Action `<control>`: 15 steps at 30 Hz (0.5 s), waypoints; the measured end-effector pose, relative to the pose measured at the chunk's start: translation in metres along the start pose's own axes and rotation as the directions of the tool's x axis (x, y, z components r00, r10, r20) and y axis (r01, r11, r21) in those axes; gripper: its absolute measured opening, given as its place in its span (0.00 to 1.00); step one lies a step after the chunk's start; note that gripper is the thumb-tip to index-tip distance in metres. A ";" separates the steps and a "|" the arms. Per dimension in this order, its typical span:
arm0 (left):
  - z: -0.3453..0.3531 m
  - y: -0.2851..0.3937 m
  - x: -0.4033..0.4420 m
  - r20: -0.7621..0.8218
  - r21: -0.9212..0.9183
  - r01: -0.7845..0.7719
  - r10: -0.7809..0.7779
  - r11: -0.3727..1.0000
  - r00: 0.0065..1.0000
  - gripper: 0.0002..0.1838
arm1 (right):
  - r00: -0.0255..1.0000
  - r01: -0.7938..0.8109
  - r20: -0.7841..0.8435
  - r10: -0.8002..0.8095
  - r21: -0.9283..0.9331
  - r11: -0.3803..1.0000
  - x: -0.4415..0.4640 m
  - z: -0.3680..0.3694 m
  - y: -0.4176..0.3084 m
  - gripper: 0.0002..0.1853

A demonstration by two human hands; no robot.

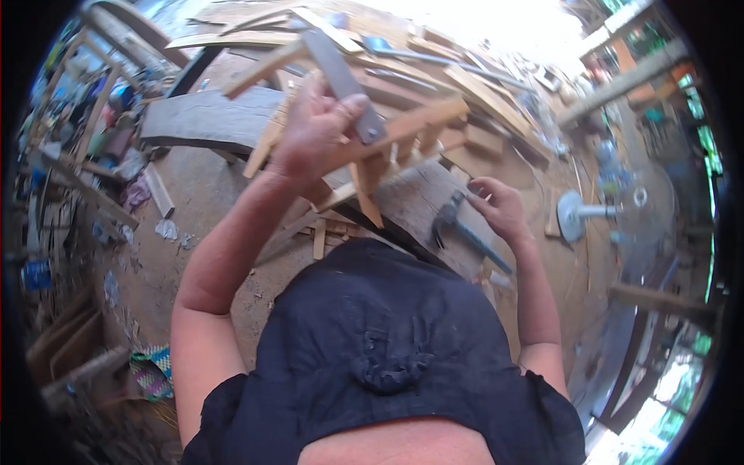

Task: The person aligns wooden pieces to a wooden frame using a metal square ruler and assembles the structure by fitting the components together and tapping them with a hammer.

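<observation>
My left hand (322, 124) is closed on a small wooden frame (411, 128) with short crosspieces, tilted above the bench. Under its thumb lies a flat grey strip (345, 81), which crosses the frame; whether it is fixed there I cannot tell. To the right, my right hand (500, 208) has its fingers curled and the fingertips close together; anything between them is too small to make out. Just below those fingertips, a claw hammer (469, 232) rests on the wooden bench (418, 201), its head toward the left.
Wooden strips and offcuts (496, 105) are piled beyond the frame. A curved grey plank (201, 120) lies at the left. On the right stands a fan (577, 215) with a pale base. Wood scraps and litter cover the dirt floor (209, 209). A woven bag (153, 372) is at lower left.
</observation>
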State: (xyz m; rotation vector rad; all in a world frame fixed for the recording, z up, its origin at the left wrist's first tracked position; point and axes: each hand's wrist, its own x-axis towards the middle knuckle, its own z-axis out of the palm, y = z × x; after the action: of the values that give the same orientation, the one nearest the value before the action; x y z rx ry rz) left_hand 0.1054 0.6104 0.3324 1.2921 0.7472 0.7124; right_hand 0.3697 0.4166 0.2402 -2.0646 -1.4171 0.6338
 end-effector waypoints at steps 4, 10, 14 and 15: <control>0.000 -0.005 0.004 -0.027 0.018 -0.055 0.056 0.998 0.998 0.16 | 0.985 -0.133 0.083 0.149 -0.170 0.976 -0.057 0.033 0.073 0.19; -0.001 -0.003 0.002 -0.063 0.054 -0.063 0.066 0.997 0.996 0.15 | 0.998 0.047 -0.029 -0.061 -0.350 0.935 -0.067 0.060 0.074 0.18; 0.004 -0.002 0.000 -0.056 0.024 -0.086 0.088 0.996 0.995 0.16 | 0.995 0.044 -0.073 -0.070 -0.311 0.949 -0.063 0.074 0.081 0.13; 0.007 0.002 -0.002 -0.080 0.008 -0.059 0.060 0.998 0.995 0.17 | 0.996 -0.010 -0.092 -0.014 -0.252 0.968 -0.066 0.076 0.079 0.12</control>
State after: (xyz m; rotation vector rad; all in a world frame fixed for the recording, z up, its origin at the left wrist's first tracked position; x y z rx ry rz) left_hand 0.1094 0.6051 0.3356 1.3013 0.7789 0.8151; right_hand 0.3517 0.3445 0.1358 -2.2554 -1.5103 0.3646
